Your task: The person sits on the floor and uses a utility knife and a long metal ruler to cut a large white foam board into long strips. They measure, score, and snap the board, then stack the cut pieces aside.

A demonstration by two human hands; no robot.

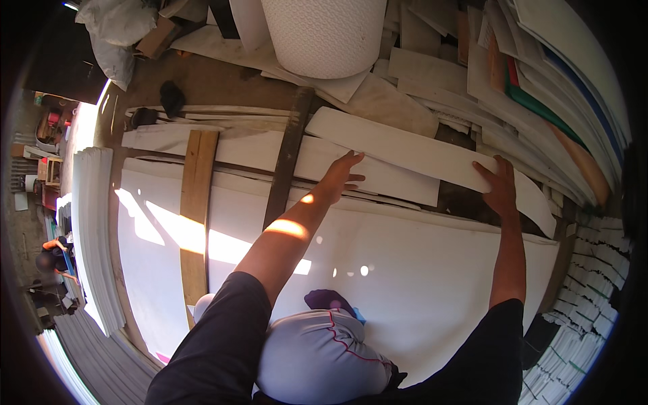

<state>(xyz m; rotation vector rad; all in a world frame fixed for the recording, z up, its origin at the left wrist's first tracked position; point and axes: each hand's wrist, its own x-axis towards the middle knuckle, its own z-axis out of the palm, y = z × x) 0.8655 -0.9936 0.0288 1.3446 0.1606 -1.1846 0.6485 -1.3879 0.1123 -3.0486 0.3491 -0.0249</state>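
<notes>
A long, narrow white strip of sheet board lies slantwise across other white pieces ahead of me. My right hand is on its right part, fingertips at the far edge and thumb apart; the palm side is hidden. At the strip's near edge is my left hand, its fingers spread and the index fingertip at or very near the edge. Nothing shows in that hand. Beneath both arms spreads a large white sheet, and my bent knee in grey trousers is over it.
Two wooden boards lie across the sheets. A white textured roll stands at the far side. Stacked sheets lean at far right, with tied white bundles nearer. Another person is at far left.
</notes>
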